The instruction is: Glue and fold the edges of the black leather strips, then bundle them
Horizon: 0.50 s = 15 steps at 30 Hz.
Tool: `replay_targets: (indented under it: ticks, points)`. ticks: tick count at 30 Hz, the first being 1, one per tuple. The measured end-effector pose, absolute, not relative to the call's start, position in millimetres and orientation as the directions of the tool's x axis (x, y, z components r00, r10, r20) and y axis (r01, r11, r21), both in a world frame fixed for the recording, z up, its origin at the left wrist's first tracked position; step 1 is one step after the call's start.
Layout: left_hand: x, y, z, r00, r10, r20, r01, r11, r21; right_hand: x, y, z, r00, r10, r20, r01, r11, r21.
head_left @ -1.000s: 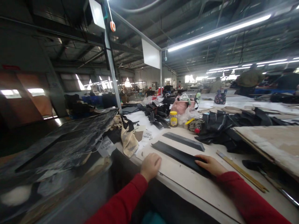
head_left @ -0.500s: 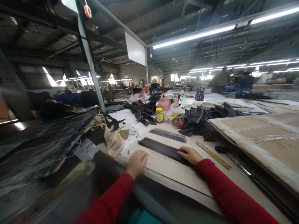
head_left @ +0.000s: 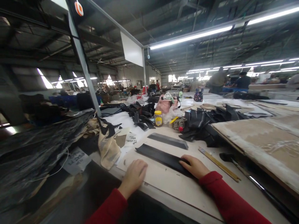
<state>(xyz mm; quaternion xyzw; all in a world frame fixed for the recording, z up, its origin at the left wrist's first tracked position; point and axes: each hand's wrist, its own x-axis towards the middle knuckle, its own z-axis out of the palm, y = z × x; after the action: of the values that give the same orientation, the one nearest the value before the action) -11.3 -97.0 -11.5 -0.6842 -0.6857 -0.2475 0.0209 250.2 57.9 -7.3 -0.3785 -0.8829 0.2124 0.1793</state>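
My left hand (head_left: 133, 176) lies flat, fingers stretched, on a pale cardboard sheet (head_left: 168, 183) at the near edge of the worktable. My right hand (head_left: 194, 165) rests palm down on the near end of a long black strip (head_left: 158, 156) that lies across the sheet. A second, greyer strip (head_left: 168, 140) lies parallel just beyond it, untouched. Both arms wear red sleeves.
A wooden ruler (head_left: 218, 164) and a dark-handled tool (head_left: 235, 163) lie right of my right hand. A heap of black pieces (head_left: 205, 123), a yellow-lidded jar (head_left: 158, 118) and a pink bag (head_left: 165, 104) sit farther back. Beige cloth (head_left: 107, 147) hangs at left. People stand at far tables.
The view has swung right and down a little. My left hand has gone from a loose fist to lying flat. My right hand stays on the black strip.
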Motion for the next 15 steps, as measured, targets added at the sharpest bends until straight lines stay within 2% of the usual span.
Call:
replay_targets:
  ticks: [3,6,10,15]
  points:
    - [-13,-93,12,0.059,0.969,0.241,0.926,-0.143,0.350,251,61,-10,-0.663,0.734,0.147,0.581,0.629,-0.518]
    - [-5,-83,40,0.192,0.949,0.251,0.888,-0.277,0.367,252,64,-15,-0.654,0.740,0.158,0.573,0.621,-0.535]
    - [19,-58,52,0.361,0.872,0.329,0.854,-0.452,0.260,246,66,-19,-0.639,0.752,0.161,0.571,0.603,-0.557]
    - [31,-25,27,0.520,0.817,0.250,0.814,-0.563,0.145,229,63,-21,-0.615,0.777,0.135,0.594,0.569,-0.569]
